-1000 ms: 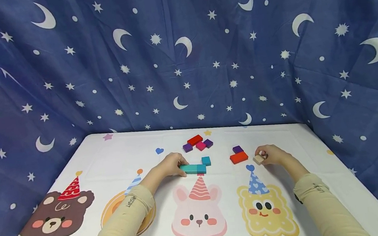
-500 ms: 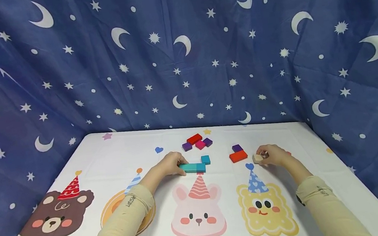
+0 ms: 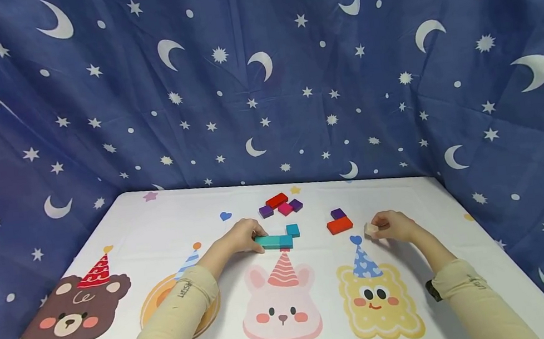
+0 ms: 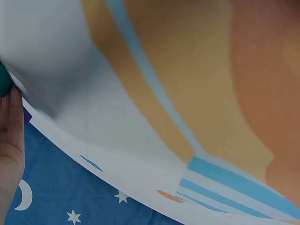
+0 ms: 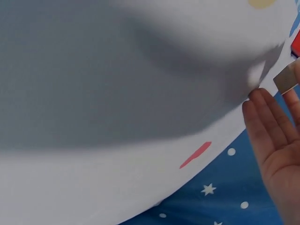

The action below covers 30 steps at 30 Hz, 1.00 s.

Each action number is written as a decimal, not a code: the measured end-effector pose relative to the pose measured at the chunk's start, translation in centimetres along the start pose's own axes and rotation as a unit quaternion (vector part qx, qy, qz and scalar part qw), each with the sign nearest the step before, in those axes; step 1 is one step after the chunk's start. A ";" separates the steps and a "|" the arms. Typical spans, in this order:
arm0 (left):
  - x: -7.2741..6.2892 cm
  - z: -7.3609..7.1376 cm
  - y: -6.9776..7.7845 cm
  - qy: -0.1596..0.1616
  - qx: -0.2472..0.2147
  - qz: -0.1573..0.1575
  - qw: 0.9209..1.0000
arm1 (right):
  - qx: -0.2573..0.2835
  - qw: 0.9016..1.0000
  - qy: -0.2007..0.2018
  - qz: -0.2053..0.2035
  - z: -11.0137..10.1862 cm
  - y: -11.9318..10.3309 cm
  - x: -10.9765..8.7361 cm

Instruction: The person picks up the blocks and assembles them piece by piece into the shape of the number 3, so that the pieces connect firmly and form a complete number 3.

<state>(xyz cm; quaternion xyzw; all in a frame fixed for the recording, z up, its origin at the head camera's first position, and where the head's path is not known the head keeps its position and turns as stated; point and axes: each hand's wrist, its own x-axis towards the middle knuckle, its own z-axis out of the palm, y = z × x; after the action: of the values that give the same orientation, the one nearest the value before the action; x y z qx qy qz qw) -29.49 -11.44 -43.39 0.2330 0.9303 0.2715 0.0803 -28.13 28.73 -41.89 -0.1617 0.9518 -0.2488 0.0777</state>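
right hand [image 3: 394,226] has slid slightly right with the pale wooden block [image 3: 372,229], gap to the red-orange block [image 3: 340,225] now wider; left hand [image 3: 243,236] hasn't shifted.

going left to right:

far left, we have a bear print [image 3: 77,310] on the white tablecloth [image 3: 181,209], then a round orange print [image 3: 157,295] partly under the left sleeve [image 3: 180,317].

left hand: thumb and fingers nearly closed, pinching the left end of the teal block [image 3: 267,242], which lies flat above the rabbit print [image 3: 281,308]. left wrist view only catches its fingers at the frame edge.

behind that, we count four blocks grouped close: purple block [image 3: 266,211], red block [image 3: 277,201], magenta block [image 3: 285,209], second purple block [image 3: 296,205].

blue block [image 3: 286,241] sits against the teal block's right end. second blue block [image 3: 292,231] is just behind it; we can't tell if they touch.

further right, third purple block [image 3: 338,214] sits behind the red-orange block, which is beyond the biscuit print [image 3: 380,305].

right hand: thumb and finger pinch the wooden block, just right of the red-orange one; other fingers extended in the right wrist view. we can't tell if the wooden block touches the cloth.
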 end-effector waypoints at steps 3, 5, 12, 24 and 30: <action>0.0 0.0 0.0 0.000 0.002 -0.005 1.000 | -0.002 1.000 0.014 0.000 0.2 -0.4 0.2; 0.0 -0.1 0.1 -0.001 0.001 -0.007 1.000 | -0.007 1.000 0.023 0.005 0.3 -0.8 0.2; 0.1 -0.2 0.3 0.001 0.000 -0.001 1.000 | -0.039 0.997 0.040 0.045 0.5 -2.6 0.3; 0.0 0.2 0.3 0.001 0.003 -0.011 1.000 | -0.038 0.996 0.070 0.043 1.4 -4.0 -0.1; 0.1 0.1 0.2 0.001 0.002 -0.009 1.000 | -0.028 0.996 0.086 0.025 1.9 -4.4 0.1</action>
<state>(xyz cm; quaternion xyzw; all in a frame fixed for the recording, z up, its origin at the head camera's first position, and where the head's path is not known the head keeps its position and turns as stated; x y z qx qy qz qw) -29.49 -11.20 -43.38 0.2250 0.9329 0.2690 0.0816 -26.60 24.21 -41.34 -0.1181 0.9653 -0.2330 -0.0025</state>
